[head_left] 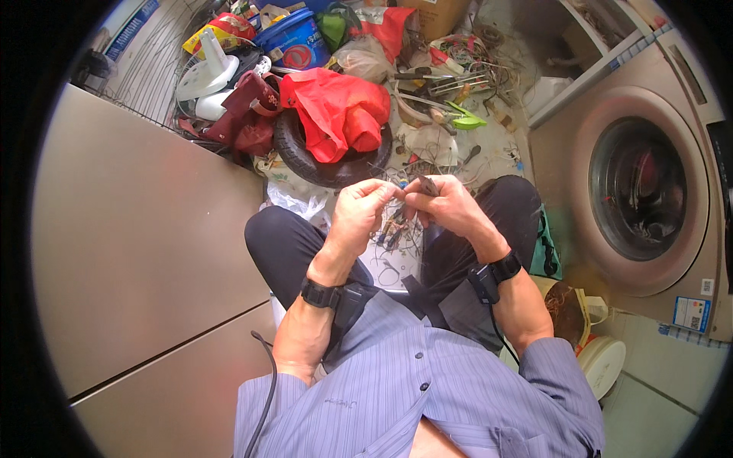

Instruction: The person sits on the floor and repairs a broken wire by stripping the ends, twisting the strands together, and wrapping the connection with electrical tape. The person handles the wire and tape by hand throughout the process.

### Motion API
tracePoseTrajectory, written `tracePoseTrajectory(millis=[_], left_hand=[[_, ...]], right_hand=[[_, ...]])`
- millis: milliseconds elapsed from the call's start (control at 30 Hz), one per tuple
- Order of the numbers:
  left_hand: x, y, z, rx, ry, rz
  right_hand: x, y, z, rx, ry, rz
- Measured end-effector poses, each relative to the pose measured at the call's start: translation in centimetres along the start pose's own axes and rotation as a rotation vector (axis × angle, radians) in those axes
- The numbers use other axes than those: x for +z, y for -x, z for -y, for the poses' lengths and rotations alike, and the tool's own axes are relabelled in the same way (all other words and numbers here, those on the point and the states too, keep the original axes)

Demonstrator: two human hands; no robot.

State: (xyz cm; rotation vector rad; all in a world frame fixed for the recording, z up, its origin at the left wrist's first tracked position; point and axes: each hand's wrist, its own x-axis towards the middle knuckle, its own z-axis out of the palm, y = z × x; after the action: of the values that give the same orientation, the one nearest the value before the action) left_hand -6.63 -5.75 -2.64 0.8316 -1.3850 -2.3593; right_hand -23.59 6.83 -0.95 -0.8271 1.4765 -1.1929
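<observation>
And filling the whole left side, the biggest thing here: a tall, smooth beige-grey panel [145, 221], split by 1 dark seam low down. Over on the right stands a beige front-loading washing machine [561, 153], its round dark glass door [637, 188] shut. Between them, here's the person, in a blue-grey striped button-up shirt [382, 382] and dark trousers [279, 248], knees spread wide, 1 black strapped band on each wrist.

Up ahead, a black rubber tyre [336, 174] lies flat, with a crumpled bright red bag [324, 114] draped over it. Behind that, a blue plastic bucket [294, 42]; to the right, a scatter of thin tangled wires [473, 65] and a bright green plastic piece [467, 118]. More loose wire bits [393, 229] lie low between the knees.

Now the 2 hands, close together above those bits! The left hand [357, 217] is clenched in a pinch, thumb against forefinger; whatever sits in there is too small to make out. The right hand [452, 206] is gripping a narrow dark flat piece [428, 185], its end poking up past the thumb, just beyond the knees' inner edges. The fingertips of both hands nearly meet, right over the gap.
</observation>
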Motion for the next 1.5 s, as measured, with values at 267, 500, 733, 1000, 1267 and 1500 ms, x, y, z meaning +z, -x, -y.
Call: tracePoseTrajectory(millis=[267,500,733,1000,1267,1500], left_hand=[[0.3,0.3,0.0,-0.053,0.179,-0.057],[1.2,1.0,0.7,0.001,0.367,-0.031],[-0.5,3.5,-0.6,0.0,0.462,-0.047],[-8.4,7.6,-4.9,0.106,0.746,-0.226],[-8.5,5.6,-7.2,0.115,0.722,0.012],[-7.8,2.6,-11.8,0.107,0.454,0.196]], right_hand=[[-0.7,-0.8,-1.7,-0.269,0.308,-0.19],[-0.6,-0.5,-1.5,-0.345,0.481,-0.391],[-3.1,0.1,-0.7,-0.426,0.521,-0.612],[-12.5,2.3,2.7,-0.402,0.598,-1.099],[-10.0,2.1,3.0,-0.301,0.169,-0.698],[6.1,1.3,-2.4,-0.525,0.465,0.147]])
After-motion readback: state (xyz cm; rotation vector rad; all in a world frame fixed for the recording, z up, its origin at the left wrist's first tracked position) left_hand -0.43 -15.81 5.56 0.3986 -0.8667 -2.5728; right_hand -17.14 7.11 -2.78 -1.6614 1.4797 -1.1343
